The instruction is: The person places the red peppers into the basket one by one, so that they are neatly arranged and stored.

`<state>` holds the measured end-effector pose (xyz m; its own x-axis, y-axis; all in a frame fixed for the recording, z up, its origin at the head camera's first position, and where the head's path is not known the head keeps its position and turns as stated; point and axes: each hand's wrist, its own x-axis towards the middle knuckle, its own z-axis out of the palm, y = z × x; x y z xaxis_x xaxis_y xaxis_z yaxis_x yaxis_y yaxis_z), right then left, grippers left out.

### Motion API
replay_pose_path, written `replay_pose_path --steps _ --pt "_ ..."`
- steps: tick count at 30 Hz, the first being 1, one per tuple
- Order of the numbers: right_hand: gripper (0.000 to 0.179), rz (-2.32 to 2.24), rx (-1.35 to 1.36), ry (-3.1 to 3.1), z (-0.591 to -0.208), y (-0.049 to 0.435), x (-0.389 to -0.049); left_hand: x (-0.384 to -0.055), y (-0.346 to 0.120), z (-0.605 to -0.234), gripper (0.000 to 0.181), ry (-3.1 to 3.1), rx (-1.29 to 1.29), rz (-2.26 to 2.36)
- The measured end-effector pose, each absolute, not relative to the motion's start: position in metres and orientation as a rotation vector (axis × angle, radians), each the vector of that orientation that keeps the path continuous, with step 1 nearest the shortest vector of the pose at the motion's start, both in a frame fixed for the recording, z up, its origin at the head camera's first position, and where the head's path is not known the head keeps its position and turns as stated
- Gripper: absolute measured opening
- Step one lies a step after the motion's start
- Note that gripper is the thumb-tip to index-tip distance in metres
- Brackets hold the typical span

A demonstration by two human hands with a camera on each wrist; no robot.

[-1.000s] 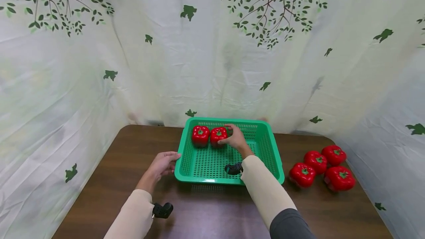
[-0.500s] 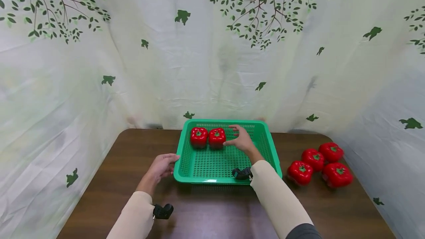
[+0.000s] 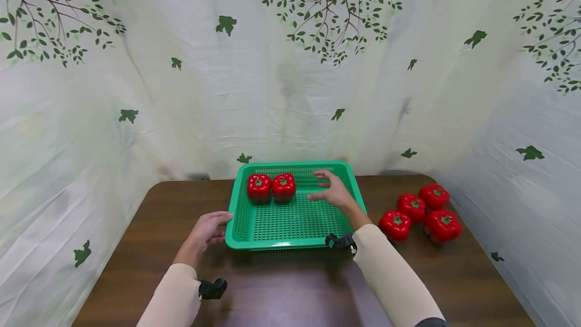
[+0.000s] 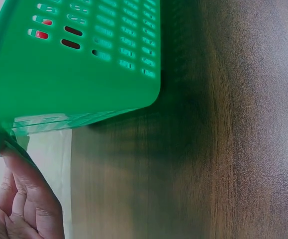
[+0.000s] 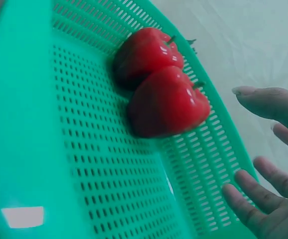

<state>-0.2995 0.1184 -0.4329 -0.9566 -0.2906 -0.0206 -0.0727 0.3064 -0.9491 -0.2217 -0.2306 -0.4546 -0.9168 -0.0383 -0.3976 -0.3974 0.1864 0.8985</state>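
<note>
Two red bell peppers [image 3: 259, 188] stand side by side in the back left of a green plastic basket [image 3: 286, 223]. My left hand [image 3: 208, 229] pinches the basket's left rim between thumb and fingers, as the left wrist view shows. Over the basket's right half, my right hand [image 3: 337, 193] has its fingers spread and holds nothing. A gap separates it from the nearer pepper [image 3: 284, 188]. In the right wrist view, both peppers [image 5: 169, 104] lie against the slotted basket wall, with the fingertips [image 5: 240, 191] apart from them.
Several more red bell peppers [image 3: 442, 226] sit clustered on the brown wooden table [image 3: 281, 286], to the right of the basket. A pale curtain [image 3: 290, 90] printed with leaves and branches hangs behind and at the sides. Each wrist carries a black camera [image 3: 212, 289].
My right hand has let go of the right pepper in the basket and moved away rightward, fingers opening. The left hand stays on the rim. The whole head view has shifted slightly.
</note>
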Motion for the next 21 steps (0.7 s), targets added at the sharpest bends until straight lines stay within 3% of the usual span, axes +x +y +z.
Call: replay_pose_path --steps 14,21 --pt "0.063 -1.78 -0.394 2.319 -0.417 0.154 -0.267 -0.221 -0.233 -0.452 0.046 2.117 -0.434 1.835" --pt "0.065 -1.833 -0.448 2.364 -0.431 0.177 -0.268 -0.221 -0.232 -0.452 0.046 2.107 -0.42 1.836"
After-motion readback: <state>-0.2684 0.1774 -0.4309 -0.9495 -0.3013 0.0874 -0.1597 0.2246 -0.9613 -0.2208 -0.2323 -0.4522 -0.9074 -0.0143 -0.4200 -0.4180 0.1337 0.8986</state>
